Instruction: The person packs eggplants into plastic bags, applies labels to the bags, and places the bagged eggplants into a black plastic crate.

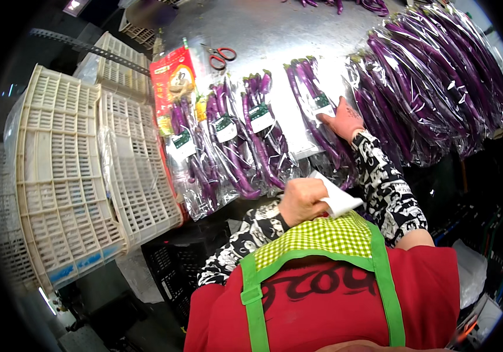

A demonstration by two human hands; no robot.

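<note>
My left hand, ungloved, is closed on a strip of white paper in front of the checked apron. My right hand, in a pink glove, rests with thumb and fingers apart on a clear bag of long purple eggplants. Its thumb touches the lower edge of that bag's green and white label. To the left lie three similar labelled bags: a near one, a middle one and one at the far left.
Many bagged eggplants are piled at the right. Red-handled scissors and a red printed package lie on the metal table. Loose eggplants are at its far side. White plastic crates stand left, a black crate below.
</note>
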